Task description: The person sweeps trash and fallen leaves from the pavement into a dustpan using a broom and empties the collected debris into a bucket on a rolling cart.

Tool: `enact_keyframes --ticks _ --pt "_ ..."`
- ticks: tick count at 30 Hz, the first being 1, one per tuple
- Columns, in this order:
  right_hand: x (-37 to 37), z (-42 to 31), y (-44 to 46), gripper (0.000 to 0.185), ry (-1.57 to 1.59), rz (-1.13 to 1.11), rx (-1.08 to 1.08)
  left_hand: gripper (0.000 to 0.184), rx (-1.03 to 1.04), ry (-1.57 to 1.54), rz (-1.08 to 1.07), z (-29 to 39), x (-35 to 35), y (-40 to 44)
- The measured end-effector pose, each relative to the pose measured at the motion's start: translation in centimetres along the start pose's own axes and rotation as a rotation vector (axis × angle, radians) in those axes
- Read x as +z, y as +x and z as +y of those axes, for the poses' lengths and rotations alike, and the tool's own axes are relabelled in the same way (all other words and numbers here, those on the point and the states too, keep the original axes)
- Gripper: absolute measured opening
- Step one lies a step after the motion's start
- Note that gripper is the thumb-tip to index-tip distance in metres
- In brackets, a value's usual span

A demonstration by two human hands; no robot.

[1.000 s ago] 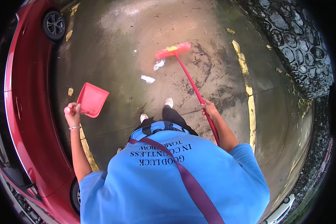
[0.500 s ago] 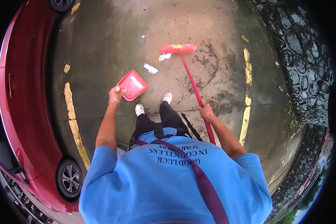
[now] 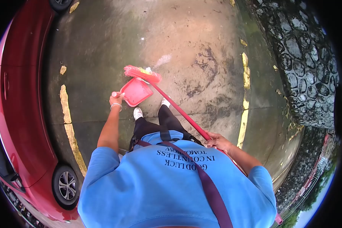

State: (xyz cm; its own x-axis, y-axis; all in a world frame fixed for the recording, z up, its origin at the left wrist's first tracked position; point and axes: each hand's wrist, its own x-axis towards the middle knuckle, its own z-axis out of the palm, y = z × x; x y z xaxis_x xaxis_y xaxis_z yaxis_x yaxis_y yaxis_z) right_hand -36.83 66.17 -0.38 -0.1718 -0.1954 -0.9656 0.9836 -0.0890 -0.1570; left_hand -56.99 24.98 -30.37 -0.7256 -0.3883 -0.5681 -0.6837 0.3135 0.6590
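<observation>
My left hand [image 3: 117, 99] is closed around the grip of a red dustpan [image 3: 135, 93], which is low by my left shoe. The long red handle [image 3: 182, 112] of a broom runs diagonally down to my right hand [image 3: 217, 142], whose fingers are wrapped round it near my waist. The broom's red bristle head [image 3: 141, 73], with a yellow patch, lies across the dustpan's front edge. A small white scrap [image 3: 148, 70] shows against the far side of the bristles. Another bit of white [image 3: 142, 80] peeks out between bristles and pan, mostly hidden.
A red car [image 3: 26, 95] stands along the left. Worn yellow lines [image 3: 66, 104] mark the concrete on both sides. A stone wall [image 3: 306, 64] rises at the right. A pale smear [image 3: 163, 60] and dark dirt [image 3: 205, 72] mark the ground.
The broom head has swept left and nearer, from beyond the white scraps to the dustpan's front edge. The scraps have moved with it. My right hand has come back toward my waist.
</observation>
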Motion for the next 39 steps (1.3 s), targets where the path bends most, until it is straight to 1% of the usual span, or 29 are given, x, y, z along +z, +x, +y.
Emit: enact_keyframes --ticks 3,4,5,7,8,10,12,13,15,16,19,22,25,26,29,32,35,37,38,39 --pt "2.2 -2.3 0.9 0.065 -0.274 0.205 -0.114 0.023 -0.014 -0.009 -0.009 0.9 -0.6 -2.6" --pt "2.0 -2.7 2.4 0.065 -0.428 0.271 -0.146 0.022 0.027 0.083 0.042 -0.7 0.0 -2.1" --pt "1.4 -2.8 4.7 0.065 -0.581 0.337 -0.177 0.022 0.008 0.084 0.06 -1.1 0.3 -2.4" --pt "-0.5 -2.1 10.1 0.067 -0.965 0.555 -0.33 0.023 -0.027 0.084 0.098 -1.2 1.0 -3.3" --pt "-0.5 -2.3 11.4 0.067 -1.014 0.583 -0.29 0.024 -0.045 0.057 0.1 -1.4 1.3 -3.6" --pt "-0.2 -2.5 13.2 0.068 -1.111 0.637 -0.207 0.025 0.026 0.079 0.111 -1.5 1.6 -4.3" --pt "0.5 -0.2 12.6 0.066 -1.025 0.561 -0.217 0.024 0.082 0.089 0.114 -1.2 1.5 -4.8" --pt "0.8 1.2 12.0 0.066 -0.973 0.533 -0.222 0.023 0.066 0.053 0.084 -1.8 1.6 -4.0" --pt "0.4 3.9 10.1 0.067 -1.08 0.439 -0.229 0.022 0.033 -0.027 0.003 -3.1 2.7 -2.9" --pt "-1.1 6.6 9.9 0.066 -1.097 0.455 -0.467 0.018 -0.055 -0.065 -0.041 -1.2 2.4 -3.8" --pt "0.4 2.6 2.0 0.059 -0.564 0.224 -0.017 0.015 -0.013 -0.213 -0.12 0.9 2.7 -4.1" --pt "-1.4 5.5 1.7 0.066 -0.228 0.172 -0.135 0.013 0.035 -0.251 -0.202 3.1 3.0 -4.6" --pt "-2.7 3.2 -0.3 0.068 0.151 0.161 -0.121 0.012 0.092 -0.269 -0.287 5.7 4.1 -5.4" --pt "-4.4 3.4 0.8 0.071 0.161 0.193 -0.198 0.012 0.084 -0.25 -0.305 6.8 4.5 -6.2" --pt "-8.4 0.1 1.1 0.069 0.116 0.378 -0.318 0.013 0.085 -0.262 -0.34 11.3 8.0 -6.1" --pt "-13.9 -2.2 2.7 0.07 -0.014 0.6 -0.431 0.015 0.14 -0.342 -0.398 14.9 10.5 -5.9" --pt "-19.7 -3.9 5.1 0.071 0.047 0.68 -0.498 0.015 0.166 -0.349 -0.404 18.8 12.2 -6.0" --pt "-23.1 -5.8 5.6 0.062 0.136 0.698 -0.512 0.015 0.186 -0.341 -0.399 21.2 12.6 -6.6" --pt "-25.0 -6.5 6.2 0.059 0.198 0.685 -0.513 0.014 0.197 -0.339 -0.404 22.7 12.5 -7.2" --pt "-27.2 -7.1 7.3 0.055 0.25 0.642 -0.562 0.014 0.219 -0.355 -0.396 24.0 12.4 -7.3"
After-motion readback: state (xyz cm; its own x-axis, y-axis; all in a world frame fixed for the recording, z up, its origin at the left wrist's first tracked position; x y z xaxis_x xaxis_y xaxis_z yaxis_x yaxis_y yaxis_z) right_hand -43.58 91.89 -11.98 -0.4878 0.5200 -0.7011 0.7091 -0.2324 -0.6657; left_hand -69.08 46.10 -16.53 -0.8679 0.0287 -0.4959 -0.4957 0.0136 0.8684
